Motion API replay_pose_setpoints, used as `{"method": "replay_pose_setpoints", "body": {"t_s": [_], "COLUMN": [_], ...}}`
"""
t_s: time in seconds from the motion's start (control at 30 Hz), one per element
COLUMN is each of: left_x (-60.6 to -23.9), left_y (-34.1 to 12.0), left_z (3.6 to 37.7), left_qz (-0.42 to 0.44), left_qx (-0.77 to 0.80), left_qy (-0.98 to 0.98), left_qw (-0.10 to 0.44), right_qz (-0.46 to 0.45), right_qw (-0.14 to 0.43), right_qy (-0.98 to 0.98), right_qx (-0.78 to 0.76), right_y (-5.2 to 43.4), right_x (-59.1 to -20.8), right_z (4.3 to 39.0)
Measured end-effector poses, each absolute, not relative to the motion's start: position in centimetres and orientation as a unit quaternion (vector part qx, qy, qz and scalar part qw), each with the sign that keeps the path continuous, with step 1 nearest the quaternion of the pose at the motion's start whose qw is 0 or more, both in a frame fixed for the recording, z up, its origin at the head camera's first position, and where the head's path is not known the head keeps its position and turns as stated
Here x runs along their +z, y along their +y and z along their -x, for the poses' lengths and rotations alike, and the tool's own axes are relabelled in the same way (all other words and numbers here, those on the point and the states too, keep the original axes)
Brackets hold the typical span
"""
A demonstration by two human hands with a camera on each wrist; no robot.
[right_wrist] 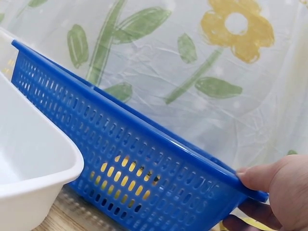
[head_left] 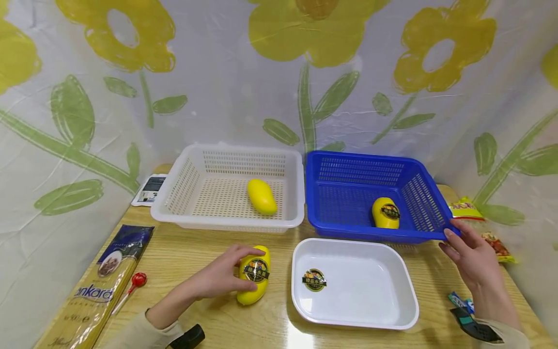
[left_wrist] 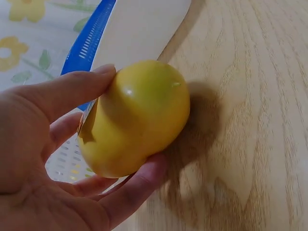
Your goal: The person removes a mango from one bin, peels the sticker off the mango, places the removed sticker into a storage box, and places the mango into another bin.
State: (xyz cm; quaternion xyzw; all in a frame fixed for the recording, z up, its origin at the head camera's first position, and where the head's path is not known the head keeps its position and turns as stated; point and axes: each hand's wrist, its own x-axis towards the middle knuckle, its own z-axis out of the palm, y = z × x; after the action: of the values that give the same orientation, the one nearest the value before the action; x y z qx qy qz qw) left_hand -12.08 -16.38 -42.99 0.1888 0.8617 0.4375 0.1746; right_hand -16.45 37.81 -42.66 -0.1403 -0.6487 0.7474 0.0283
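My left hand point(head_left: 222, 274) grips a yellow mango point(head_left: 257, 290) with a dark fruit label, in front of the white basket. In the left wrist view, thumb and fingers curl round the mango's sides, close over the wooden table. With my right hand point(head_left: 475, 254) I pinch the near right corner of the blue basket point(head_left: 362, 231); in the right wrist view the thumb lies on top of the rim and fingers are below it. A second labelled mango point(head_left: 381, 220) lies inside that basket. The white basket point(head_left: 226, 222) holds an unlabelled mango point(head_left: 261, 196).
A white tray point(head_left: 357, 310) stands before the blue basket, a round fruit label on its floor. At left lie a spaghetti pack point(head_left: 91, 295), a red lollipop point(head_left: 139, 279) and a white packet point(head_left: 150, 188). Snack bags point(head_left: 466, 209) are at right, beyond my right hand.
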Motion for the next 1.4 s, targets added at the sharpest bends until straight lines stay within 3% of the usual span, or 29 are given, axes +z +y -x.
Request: {"method": "replay_pose_setpoints", "body": {"t_s": [0.5,0.73,0.87,1.0,1.1,1.2,1.4], "left_x": [-44.3,-44.3,-44.2,-44.2,-44.2,-44.2,-44.4], "left_y": [-16.2,-16.0,-15.9,-15.8,-15.8,-15.7,-15.5], "left_z": [12.2,12.2,12.1,11.9,11.9,11.8,11.7], "left_qz": [-0.159,-0.14,-0.127,-0.116,-0.112,-0.111,-0.109], "left_qx": [0.506,0.515,0.513,0.516,0.518,0.518,0.524], "left_qy": [0.828,0.825,0.829,0.83,0.83,0.831,0.829], "left_qw": [0.183,0.185,0.181,0.177,0.174,0.168,0.163], "right_qz": [0.152,0.154,0.118,0.058,-0.002,-0.059,-0.132], "right_qw": [0.023,0.034,0.072,0.15,0.173,0.135,0.0], "right_qy": [-0.669,-0.834,-0.909,-0.921,-0.913,-0.907,-0.894], "right_qx": [0.727,0.528,0.394,0.356,0.369,0.394,0.427], "right_y": [37.8,37.9,36.8,34.1,31.3,28.2,22.2], "right_x": [-42.4,-41.5,-40.3,-38.3,-36.8,-35.4,-34.2], "right_z": [16.4,16.5,16.3,16.0,15.8,15.7,16.0]}}
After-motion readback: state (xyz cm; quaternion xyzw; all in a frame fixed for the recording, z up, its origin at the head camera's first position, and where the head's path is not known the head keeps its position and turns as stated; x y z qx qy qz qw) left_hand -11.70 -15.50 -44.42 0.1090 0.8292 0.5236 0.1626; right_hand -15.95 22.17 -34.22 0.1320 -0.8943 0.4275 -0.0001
